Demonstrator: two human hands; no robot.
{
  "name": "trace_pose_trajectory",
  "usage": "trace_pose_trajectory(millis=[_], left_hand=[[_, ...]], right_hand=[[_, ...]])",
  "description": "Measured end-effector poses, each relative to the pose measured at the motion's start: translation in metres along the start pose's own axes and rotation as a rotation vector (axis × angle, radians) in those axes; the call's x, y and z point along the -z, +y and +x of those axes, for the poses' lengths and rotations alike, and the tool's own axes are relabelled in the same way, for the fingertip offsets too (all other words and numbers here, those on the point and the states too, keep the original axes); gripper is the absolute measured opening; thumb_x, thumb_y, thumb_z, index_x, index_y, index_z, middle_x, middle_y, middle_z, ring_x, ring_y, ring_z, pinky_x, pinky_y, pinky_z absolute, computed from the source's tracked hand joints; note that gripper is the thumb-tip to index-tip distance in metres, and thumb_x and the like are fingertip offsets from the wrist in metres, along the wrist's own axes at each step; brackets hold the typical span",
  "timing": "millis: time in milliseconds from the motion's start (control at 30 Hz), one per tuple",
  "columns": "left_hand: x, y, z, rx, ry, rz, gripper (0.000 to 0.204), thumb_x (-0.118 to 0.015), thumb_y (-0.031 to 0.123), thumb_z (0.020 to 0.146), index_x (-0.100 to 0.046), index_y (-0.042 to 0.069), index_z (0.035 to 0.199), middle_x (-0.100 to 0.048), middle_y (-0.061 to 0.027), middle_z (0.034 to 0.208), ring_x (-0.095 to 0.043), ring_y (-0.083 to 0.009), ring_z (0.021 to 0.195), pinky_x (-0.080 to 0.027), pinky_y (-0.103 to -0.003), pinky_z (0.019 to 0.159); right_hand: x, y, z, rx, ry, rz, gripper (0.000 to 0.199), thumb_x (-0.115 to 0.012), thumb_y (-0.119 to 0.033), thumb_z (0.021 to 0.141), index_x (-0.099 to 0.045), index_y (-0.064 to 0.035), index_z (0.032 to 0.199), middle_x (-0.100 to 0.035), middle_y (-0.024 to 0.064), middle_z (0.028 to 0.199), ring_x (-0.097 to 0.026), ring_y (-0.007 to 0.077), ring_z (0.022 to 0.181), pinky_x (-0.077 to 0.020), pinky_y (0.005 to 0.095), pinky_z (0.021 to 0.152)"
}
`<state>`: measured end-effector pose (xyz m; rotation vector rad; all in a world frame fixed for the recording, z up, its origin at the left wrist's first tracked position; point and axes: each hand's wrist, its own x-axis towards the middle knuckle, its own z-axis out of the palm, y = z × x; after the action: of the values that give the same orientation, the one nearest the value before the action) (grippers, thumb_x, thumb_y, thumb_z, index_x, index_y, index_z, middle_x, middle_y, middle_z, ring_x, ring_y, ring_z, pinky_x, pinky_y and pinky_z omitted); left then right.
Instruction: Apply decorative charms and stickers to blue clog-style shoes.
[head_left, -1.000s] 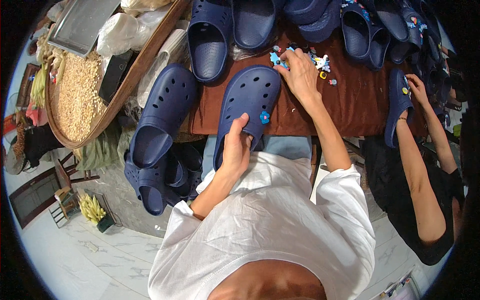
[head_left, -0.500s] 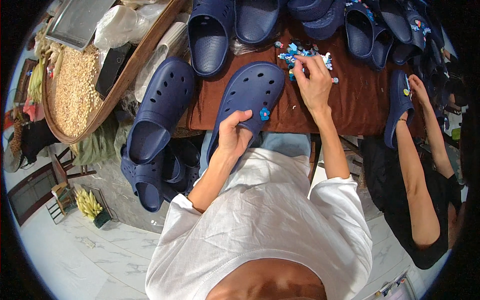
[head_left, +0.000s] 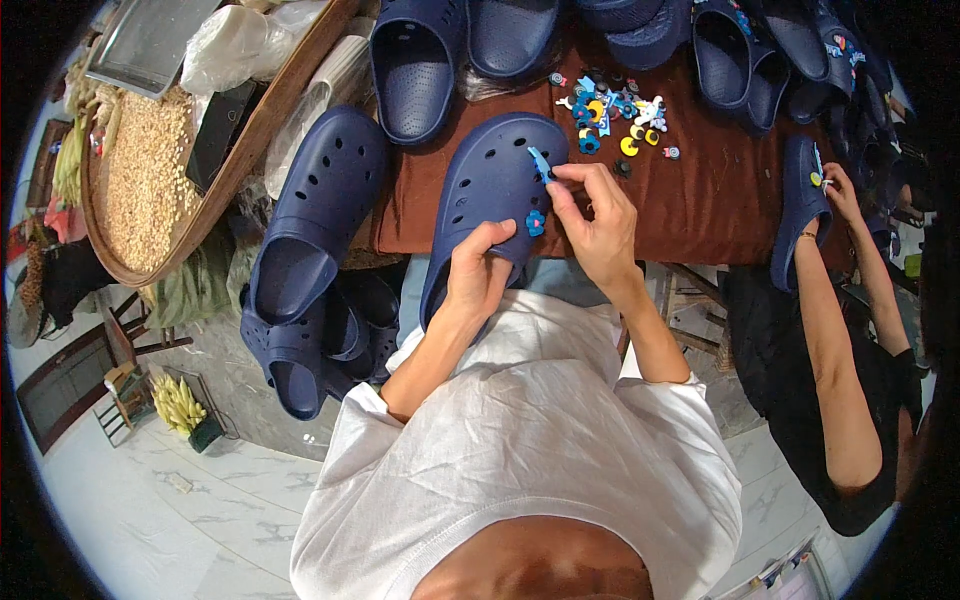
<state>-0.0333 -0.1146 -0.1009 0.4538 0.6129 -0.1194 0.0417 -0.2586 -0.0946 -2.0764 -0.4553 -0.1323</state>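
A navy clog [head_left: 492, 168] with round vent holes is gripped in my left hand [head_left: 480, 265], thumb on its upper near the heel opening. A blue flower-shaped shoe charm [head_left: 535, 222] sits on the clog's right side. My right hand [head_left: 598, 215] pinches a light blue shoe charm [head_left: 542, 165] between thumb and fingers, at the clog's upper just above the flower. Whether that charm is in a hole cannot be made out. Beyond my right hand, a pile of loose charms [head_left: 600, 108] in blue, white, yellow and black lies on the brown cloth [head_left: 690, 205].
Another navy clog [head_left: 335, 180] lies left of mine, with more clogs [head_left: 415, 75] along the table's back. At far left is a wooden-rimmed tray [head_left: 215, 225] of pale grains. On the right, a co-worker's hands hold a clog [head_left: 797, 215] bearing charms.
My right hand has come from the charm pile to the clog, bringing the light blue charm. The pile is now uncovered. My left hand still holds the clog.
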Motion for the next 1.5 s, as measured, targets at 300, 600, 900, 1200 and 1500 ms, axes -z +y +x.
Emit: trace_pose_trajectory(millis=[300,600,900,1200,1500], left_hand=[[0.011,-0.015,-0.008,-0.019,0.027,0.132,0.016,-0.064,0.009,0.081,-0.065,0.002,0.095,-0.065,-0.0045,0.093,-0.06,-0.0128,0.086,-0.045,-0.027,0.08],[0.004,-0.018,-0.01,-0.056,0.041,0.25,0.02,-0.066,0.009,0.081,-0.062,0.002,0.099,-0.062,-0.0025,0.094,-0.057,-0.0117,0.084,-0.044,-0.027,0.076],[0.001,-0.014,-0.013,-0.059,0.034,0.245,0.018,-0.066,0.008,0.081,-0.061,0.004,0.097,-0.059,-0.0011,0.094,-0.055,-0.0101,0.085,-0.043,-0.026,0.077],[0.006,-0.019,-0.014,-0.052,0.006,0.224,0.023,-0.066,0.006,0.08,-0.058,0.003,0.101,-0.059,-0.0023,0.097,-0.055,-0.0114,0.087,-0.043,-0.027,0.079],[-0.001,-0.022,-0.019,-0.136,0.03,0.267,0.021,-0.063,0.002,0.078,-0.059,0.0,0.099,-0.061,-0.006,0.095,-0.059,-0.0167,0.085,-0.047,-0.031,0.081]], right_hand=[[0.004,0.012,0.001,-0.422,-0.167,0.434,0.012,-0.068,-0.012,0.087,-0.062,-0.0023,0.091,-0.067,0.0034,0.081,-0.062,0.0066,0.071,-0.0503,0.0216,0.063],[0.004,-0.006,0.0,-0.285,-0.088,0.276,0.016,-0.07,-0.014,0.086,-0.063,-0.0006,0.092,-0.067,0.0065,0.08,-0.063,0.01,0.07,-0.0519,0.0236,0.063],[0.006,0.005,0.002,-0.434,-0.163,0.461,0.017,-0.067,-0.015,0.089,-0.061,0.0009,0.094,-0.066,0.0053,0.083,-0.063,0.0075,0.072,-0.0527,0.0223,0.064],[0.004,0.015,0.0,-0.634,-0.261,0.816,0.019,-0.065,-0.018,0.091,-0.057,-0.0032,0.1,-0.061,0.0001,0.082,-0.059,0.0049,0.072,-0.0516,0.0203,0.061],[-0.006,0.018,-0.01,-0.609,-0.229,0.824,0.016,-0.065,-0.021,0.092,-0.056,-0.0077,0.094,-0.059,-0.0042,0.077,-0.051,0.0004,0.066,-0.0374,0.0152,0.055]])
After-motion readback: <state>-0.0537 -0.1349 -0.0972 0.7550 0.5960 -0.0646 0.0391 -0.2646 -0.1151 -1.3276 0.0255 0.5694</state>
